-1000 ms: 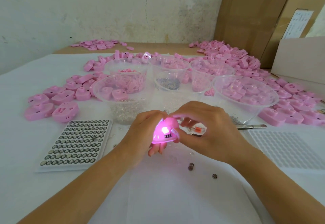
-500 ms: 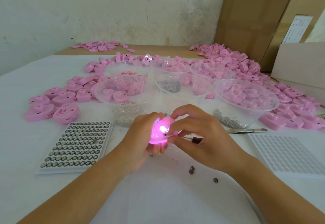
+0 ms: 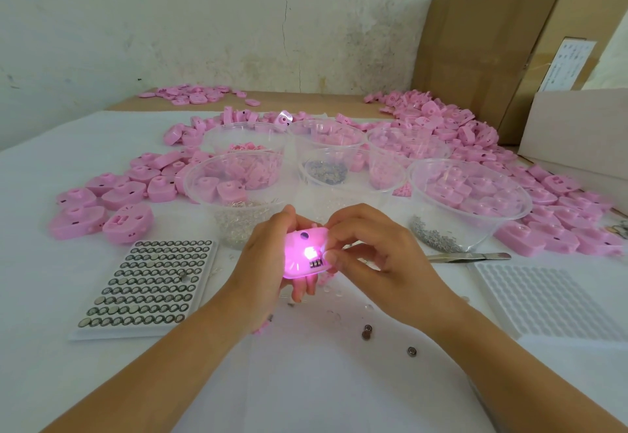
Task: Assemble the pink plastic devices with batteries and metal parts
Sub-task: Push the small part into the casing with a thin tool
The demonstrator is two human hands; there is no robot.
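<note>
Over table (image 3: pixel 306 395): lit pink device (image 3: pixel 303 256) gripped in left hand (image 3: pixel 263 271), axis crosswise; right hand (image 3: pixel 377 262) pinching right end.

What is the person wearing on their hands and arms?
Nothing clear. The left hand and right hand are bare: no gloves, rings or watch. Both arms are bare to the picture's edge, no sleeves in view. A pink bit under the left wrist is too unclear to name.

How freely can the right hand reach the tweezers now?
Probably yes, once it frees up: the right hand pinches the lit pink device, but the tweezers lie uncovered just to its right.
</note>
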